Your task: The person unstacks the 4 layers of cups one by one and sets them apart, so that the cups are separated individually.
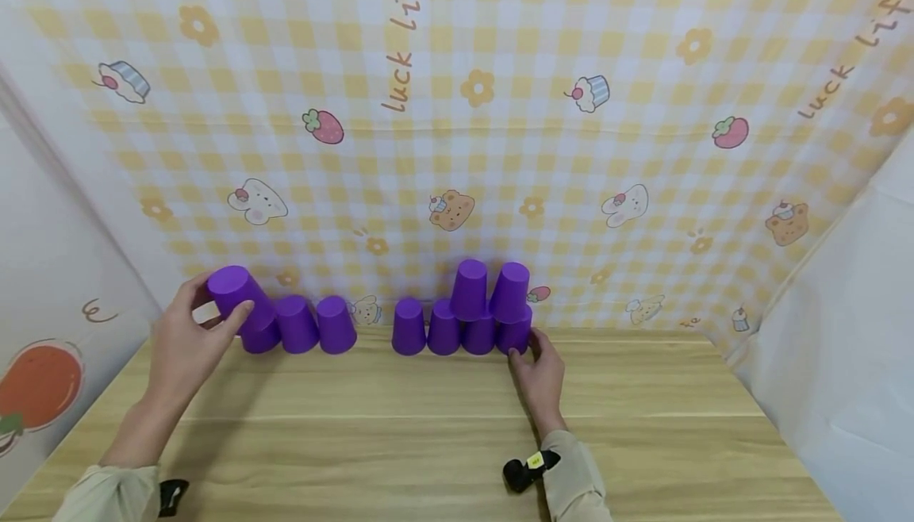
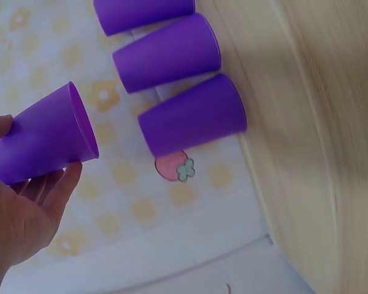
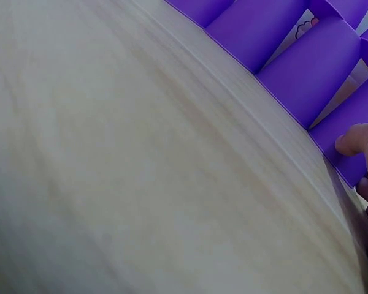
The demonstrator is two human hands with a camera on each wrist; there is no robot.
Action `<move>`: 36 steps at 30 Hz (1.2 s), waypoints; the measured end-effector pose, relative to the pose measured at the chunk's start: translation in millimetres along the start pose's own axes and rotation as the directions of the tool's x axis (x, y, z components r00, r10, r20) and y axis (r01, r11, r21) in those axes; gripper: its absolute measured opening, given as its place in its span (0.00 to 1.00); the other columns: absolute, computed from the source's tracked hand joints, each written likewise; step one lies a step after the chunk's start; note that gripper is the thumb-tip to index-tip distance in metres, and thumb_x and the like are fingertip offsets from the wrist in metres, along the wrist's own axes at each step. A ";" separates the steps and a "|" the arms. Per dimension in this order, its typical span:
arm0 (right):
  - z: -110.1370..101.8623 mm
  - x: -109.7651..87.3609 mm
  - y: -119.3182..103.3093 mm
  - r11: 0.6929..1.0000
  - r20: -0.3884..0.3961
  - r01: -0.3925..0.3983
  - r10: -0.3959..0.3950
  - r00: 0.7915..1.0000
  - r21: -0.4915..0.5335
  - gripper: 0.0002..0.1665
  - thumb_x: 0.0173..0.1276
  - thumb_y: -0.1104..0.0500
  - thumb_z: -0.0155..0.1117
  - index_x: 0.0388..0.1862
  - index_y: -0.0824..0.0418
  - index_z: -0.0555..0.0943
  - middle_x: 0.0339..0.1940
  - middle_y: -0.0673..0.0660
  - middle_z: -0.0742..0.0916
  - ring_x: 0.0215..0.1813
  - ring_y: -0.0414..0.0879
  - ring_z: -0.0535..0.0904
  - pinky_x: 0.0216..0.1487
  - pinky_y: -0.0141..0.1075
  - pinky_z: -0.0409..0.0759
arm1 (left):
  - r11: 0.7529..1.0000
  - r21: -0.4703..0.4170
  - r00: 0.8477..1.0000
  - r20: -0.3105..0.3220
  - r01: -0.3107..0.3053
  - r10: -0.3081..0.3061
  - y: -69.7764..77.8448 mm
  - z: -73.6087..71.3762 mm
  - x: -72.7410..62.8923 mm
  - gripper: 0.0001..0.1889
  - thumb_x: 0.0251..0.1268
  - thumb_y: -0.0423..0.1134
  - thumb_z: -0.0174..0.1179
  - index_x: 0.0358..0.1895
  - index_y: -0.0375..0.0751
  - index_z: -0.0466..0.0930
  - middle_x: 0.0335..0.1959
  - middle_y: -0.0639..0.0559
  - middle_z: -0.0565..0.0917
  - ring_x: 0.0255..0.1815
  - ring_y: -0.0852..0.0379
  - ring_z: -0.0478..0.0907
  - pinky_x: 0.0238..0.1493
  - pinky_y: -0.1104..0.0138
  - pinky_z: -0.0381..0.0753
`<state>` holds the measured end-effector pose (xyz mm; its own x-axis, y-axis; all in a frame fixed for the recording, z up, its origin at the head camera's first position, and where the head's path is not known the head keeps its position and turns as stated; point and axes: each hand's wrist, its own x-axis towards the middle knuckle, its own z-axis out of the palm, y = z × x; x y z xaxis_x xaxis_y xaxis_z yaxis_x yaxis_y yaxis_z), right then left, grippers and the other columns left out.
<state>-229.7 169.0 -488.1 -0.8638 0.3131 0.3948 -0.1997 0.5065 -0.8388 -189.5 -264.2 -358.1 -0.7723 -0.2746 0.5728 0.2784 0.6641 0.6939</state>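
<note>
My left hand (image 1: 187, 343) grips an upside-down purple cup (image 2: 46, 135), thumb on one side and fingers on the other. That cup is raised off the table and appears apart from the row in the left wrist view. Below and right of it stand three upside-down purple cups, the end one (image 1: 261, 338) partly hidden behind the held cup. On the right, a row of several cups carries two more cups (image 1: 469, 290) on top. My right hand (image 1: 543, 375) pinches the rightmost bottom cup (image 3: 349, 131) between thumb and fingers, low on its sides.
Both groups stand on a wood-grain table (image 1: 400, 443) along its back edge. A patterned yellow-checked cloth (image 1: 543, 157) hangs right behind them. White side sheets (image 1: 842, 308) bound the table. A bare stretch of tabletop separates the two cup groups.
</note>
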 end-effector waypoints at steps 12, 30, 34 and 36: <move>-0.8 -0.1 -0.1 1.000 0.016 -0.008 0.007 1.000 0.006 0.28 0.55 0.69 0.68 0.56 0.71 0.73 0.52 0.68 0.80 0.55 0.59 0.76 0.59 0.43 0.73 | 0.994 0.079 0.993 -0.098 0.076 -0.068 -16.6 -14.4 -0.9 0.30 0.51 0.33 0.67 0.59 0.30 0.69 0.48 0.32 0.78 0.38 0.80 0.65 0.31 0.91 0.66; 0.1 0.3 1.7 1.000 0.000 -0.002 0.002 1.000 0.018 0.28 0.54 0.69 0.68 0.55 0.71 0.74 0.51 0.67 0.81 0.54 0.57 0.77 0.59 0.43 0.73 | 0.942 0.200 0.962 -0.037 0.271 -0.269 -54.9 -21.1 -7.6 0.34 0.57 0.39 0.62 0.63 0.25 0.61 0.50 0.23 0.73 0.50 0.31 0.72 0.40 0.66 0.72; 0.0 0.3 1.7 1.000 0.005 -0.004 0.004 1.000 0.024 0.28 0.54 0.69 0.68 0.55 0.71 0.74 0.51 0.68 0.81 0.54 0.57 0.77 0.59 0.43 0.73 | 0.936 0.223 0.961 -0.020 0.272 -0.275 -66.3 -19.5 -8.5 0.33 0.57 0.39 0.62 0.62 0.23 0.60 0.49 0.23 0.73 0.48 0.32 0.73 0.30 0.76 0.62; -0.3 0.3 1.3 1.000 0.006 -0.004 0.004 1.000 0.024 0.28 0.54 0.69 0.68 0.55 0.71 0.74 0.51 0.68 0.81 0.54 0.58 0.76 0.59 0.43 0.72 | 0.934 0.228 0.961 -0.022 0.274 -0.276 -72.4 -17.3 -9.0 0.33 0.57 0.38 0.63 0.62 0.23 0.60 0.49 0.23 0.73 0.48 0.32 0.73 0.31 0.73 0.62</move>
<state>-230.1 170.0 -488.9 -0.8673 0.3101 0.3894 -0.2076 0.4857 -0.8491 -192.8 -321.9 -405.9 -0.8063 -0.4630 0.3683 -0.0819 0.7039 0.7056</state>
